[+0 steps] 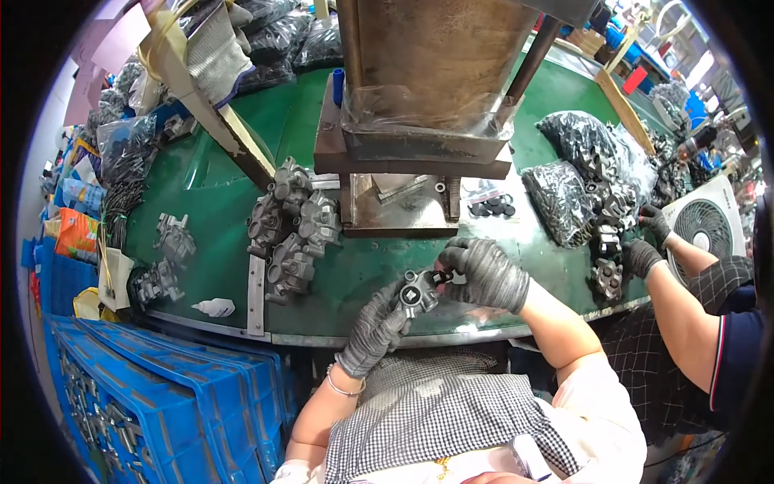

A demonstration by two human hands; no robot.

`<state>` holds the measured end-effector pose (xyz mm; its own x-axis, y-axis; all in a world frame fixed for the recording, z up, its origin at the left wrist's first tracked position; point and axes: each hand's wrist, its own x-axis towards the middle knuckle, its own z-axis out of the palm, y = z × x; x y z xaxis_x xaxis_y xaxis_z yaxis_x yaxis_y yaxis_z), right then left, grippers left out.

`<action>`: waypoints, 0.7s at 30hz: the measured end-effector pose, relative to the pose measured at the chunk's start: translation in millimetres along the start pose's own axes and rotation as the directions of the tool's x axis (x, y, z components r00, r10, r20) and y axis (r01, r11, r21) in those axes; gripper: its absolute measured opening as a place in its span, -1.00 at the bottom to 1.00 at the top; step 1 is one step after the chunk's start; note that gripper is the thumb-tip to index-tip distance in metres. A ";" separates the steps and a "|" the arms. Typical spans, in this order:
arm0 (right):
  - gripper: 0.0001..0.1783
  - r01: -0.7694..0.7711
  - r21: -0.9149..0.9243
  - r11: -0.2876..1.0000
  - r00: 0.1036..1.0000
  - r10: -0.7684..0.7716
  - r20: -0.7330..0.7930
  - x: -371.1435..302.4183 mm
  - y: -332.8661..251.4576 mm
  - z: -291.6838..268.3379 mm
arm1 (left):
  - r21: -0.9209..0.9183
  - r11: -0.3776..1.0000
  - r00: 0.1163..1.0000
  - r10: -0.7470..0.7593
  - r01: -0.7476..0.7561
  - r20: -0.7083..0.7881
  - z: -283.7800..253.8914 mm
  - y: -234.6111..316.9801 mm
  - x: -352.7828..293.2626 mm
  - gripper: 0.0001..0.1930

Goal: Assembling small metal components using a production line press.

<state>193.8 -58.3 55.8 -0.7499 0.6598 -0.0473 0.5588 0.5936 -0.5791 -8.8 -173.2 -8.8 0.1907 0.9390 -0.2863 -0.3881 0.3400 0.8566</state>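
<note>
My left hand (373,329), in a grey knit glove, is closed around a grey cast-metal housing (425,302) in front of the bench edge. A round black cap (410,295) sits on the side of the housing that faces up. From the other side my right hand (492,274), gloved too, pinches a small black part (441,277) against the housing. How far that part goes in is hidden by my fingers. Beyond my left hand, several similar metal castings (292,230) lie heaped on the green bench (355,278).
A heavy press (427,121) stands straight ahead. Small black caps (493,206) lie on a clear bag beside its base. Blue crates (201,379) are at my left. At right, a co-worker's gloved hands (642,256) are among castings, near a fan (703,224) and filled bags (558,202).
</note>
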 end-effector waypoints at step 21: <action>-0.70 0.074 -0.169 0.983 0.970 -0.031 0.241 23.8 -19.9 -12.2 | 0.058 0.997 0.997 0.056 -0.059 0.046 5.0 10.3 -4.2 -0.52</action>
<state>169.2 -48.8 76.1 -0.8303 0.5105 -0.2238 0.5538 0.7099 -0.4351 -9.1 -173.8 3.4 0.2102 0.9532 -0.2173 -0.3457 0.2804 0.8955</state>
